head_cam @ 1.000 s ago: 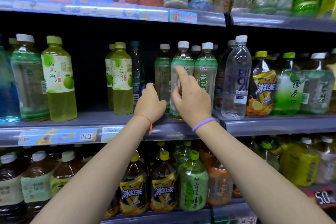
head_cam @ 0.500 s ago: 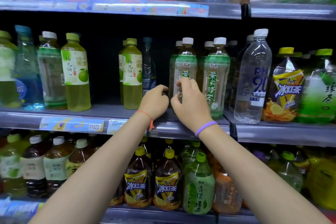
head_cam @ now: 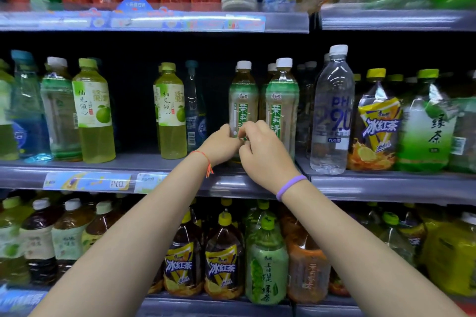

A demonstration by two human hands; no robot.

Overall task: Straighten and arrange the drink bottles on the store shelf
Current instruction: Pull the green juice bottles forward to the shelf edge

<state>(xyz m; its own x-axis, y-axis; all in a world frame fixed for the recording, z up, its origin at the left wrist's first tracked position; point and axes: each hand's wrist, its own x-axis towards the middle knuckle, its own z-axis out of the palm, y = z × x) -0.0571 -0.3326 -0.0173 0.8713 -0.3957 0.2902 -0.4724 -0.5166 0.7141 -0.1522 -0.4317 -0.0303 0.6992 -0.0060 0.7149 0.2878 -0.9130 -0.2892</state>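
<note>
Both hands met low on 1 bottle. It was a clear plastic jasmine-tea bottle with a green label and a white cap (head_cam: 243, 100), standing upright near the front edge of the grey middle shelf (head_cam: 386, 185). The left hand (head_cam: 221, 145) had its fingers curled round the bottle's lower left side, and the right hand (head_cam: 261, 147) curled in from the right, fingertips pinching at the label's lower front. Neither hand was spread; both were closed on the bottle's lower body.

Just to the right, and near enough to be almost touching, stood a matching green-labelled tea bottle with a white cap (head_cam: 282, 105), its label squarely forward. Further right along the shelf stood a tall clear plastic water bottle with blue lettering (head_cam: 332, 116). To the left, across a gap, stood a yellow-green pomelo drink bottle with a pale label (head_cam: 171, 116).

By my reading, the step in hand was turning or squaring this 1 bottle so its label faced front like its neighbour's. The next move would call for a small twist with the base kept flat on the shelf, then a nudge to bring it level with the front row, without knocking the bottle beside it.
</note>
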